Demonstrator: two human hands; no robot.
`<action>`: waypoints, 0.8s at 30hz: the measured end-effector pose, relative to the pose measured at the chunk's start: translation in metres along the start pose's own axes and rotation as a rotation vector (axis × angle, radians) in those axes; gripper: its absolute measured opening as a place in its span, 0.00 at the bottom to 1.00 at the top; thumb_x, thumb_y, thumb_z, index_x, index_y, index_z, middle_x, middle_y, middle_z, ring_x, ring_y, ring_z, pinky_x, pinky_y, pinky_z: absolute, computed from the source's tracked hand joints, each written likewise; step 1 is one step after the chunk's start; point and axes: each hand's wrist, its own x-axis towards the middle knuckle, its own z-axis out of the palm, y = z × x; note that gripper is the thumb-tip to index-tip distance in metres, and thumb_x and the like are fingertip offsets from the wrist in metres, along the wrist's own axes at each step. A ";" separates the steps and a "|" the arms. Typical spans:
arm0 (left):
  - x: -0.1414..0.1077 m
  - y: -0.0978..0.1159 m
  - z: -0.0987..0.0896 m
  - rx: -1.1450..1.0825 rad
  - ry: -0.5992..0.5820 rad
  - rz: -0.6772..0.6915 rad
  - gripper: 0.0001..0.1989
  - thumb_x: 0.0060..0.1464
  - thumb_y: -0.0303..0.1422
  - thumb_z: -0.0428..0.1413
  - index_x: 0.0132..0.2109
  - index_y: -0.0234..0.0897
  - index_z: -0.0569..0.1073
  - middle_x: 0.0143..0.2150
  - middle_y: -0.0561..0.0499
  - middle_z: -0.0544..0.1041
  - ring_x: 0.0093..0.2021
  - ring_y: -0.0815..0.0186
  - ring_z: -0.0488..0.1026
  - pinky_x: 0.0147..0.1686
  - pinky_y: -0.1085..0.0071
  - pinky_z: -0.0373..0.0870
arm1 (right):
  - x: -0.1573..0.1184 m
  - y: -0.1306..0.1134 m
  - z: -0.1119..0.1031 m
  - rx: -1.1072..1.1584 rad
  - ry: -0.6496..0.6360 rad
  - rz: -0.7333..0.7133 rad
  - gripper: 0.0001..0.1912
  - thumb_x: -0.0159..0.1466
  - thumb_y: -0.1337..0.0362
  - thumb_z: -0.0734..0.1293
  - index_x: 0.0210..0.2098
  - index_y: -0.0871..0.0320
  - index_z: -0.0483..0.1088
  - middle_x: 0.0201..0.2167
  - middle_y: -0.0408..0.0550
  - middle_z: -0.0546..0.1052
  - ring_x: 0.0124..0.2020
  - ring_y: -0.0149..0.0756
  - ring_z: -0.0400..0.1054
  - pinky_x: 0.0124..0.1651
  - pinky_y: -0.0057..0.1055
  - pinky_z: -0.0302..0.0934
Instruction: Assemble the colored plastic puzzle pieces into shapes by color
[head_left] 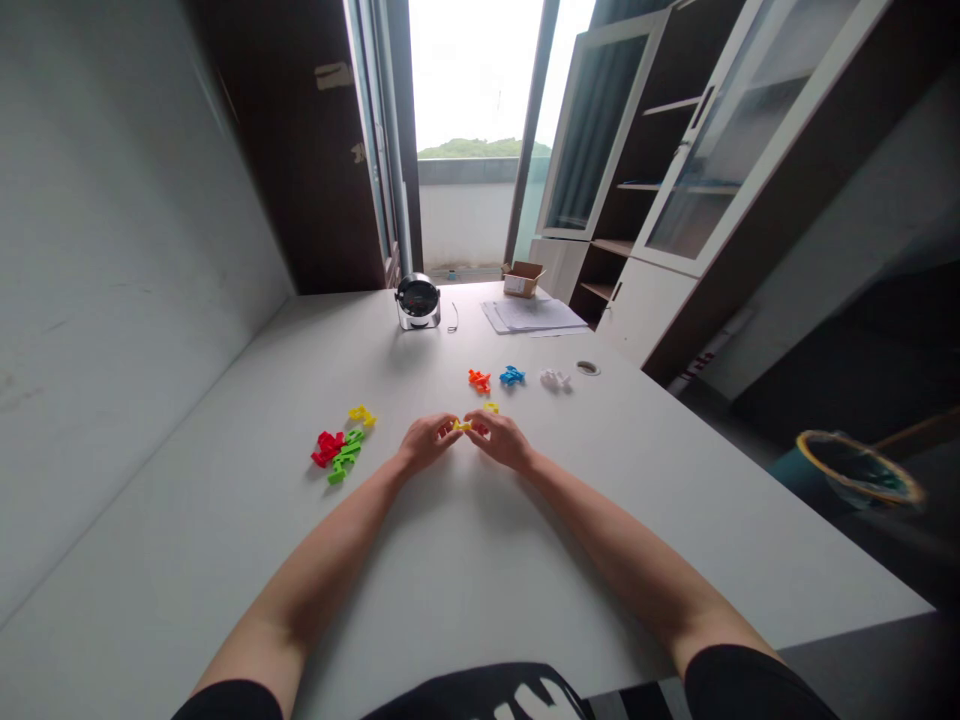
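Over the middle of the white table (465,560), my left hand (429,440) and my right hand (501,438) meet at a small yellow plastic piece (461,426). Fingertips of both hands pinch it from either side. Just beyond my right fingers lies another yellow piece (491,407). To the left are a red pile (327,449), a green pile (346,457) and a few yellow pieces (362,415). Farther off, right of centre, sit small heaps of orange pieces (479,381), blue pieces (512,375) and white pieces (555,380). Their exact shapes are too small to make out.
At the far end stand a round black device on a metal stand (418,302), a stack of papers (534,315) and an open cardboard box (523,279). A round cable hole (589,368) is near the right edge. A wall borders the left; a bin (859,470) stands right.
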 end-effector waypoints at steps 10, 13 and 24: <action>0.001 0.001 -0.001 -0.018 -0.040 -0.011 0.13 0.62 0.42 0.54 0.46 0.42 0.78 0.34 0.53 0.79 0.32 0.68 0.72 0.35 0.74 0.66 | 0.002 -0.001 0.000 0.001 0.008 -0.067 0.07 0.69 0.61 0.64 0.43 0.54 0.72 0.36 0.47 0.78 0.33 0.34 0.71 0.41 0.31 0.64; 0.002 0.000 0.000 -0.033 -0.042 -0.031 0.13 0.62 0.41 0.54 0.48 0.43 0.77 0.36 0.53 0.80 0.33 0.68 0.73 0.37 0.73 0.68 | 0.002 -0.002 -0.001 -0.040 0.006 -0.100 0.06 0.69 0.62 0.64 0.42 0.54 0.72 0.36 0.47 0.77 0.35 0.35 0.70 0.42 0.31 0.64; 0.002 -0.014 0.006 0.002 0.063 -0.081 0.13 0.62 0.34 0.52 0.50 0.43 0.77 0.40 0.52 0.80 0.36 0.67 0.75 0.42 0.70 0.70 | 0.005 0.030 -0.014 -0.268 0.377 0.218 0.01 0.65 0.66 0.63 0.37 0.55 0.67 0.34 0.48 0.74 0.38 0.40 0.67 0.44 0.34 0.60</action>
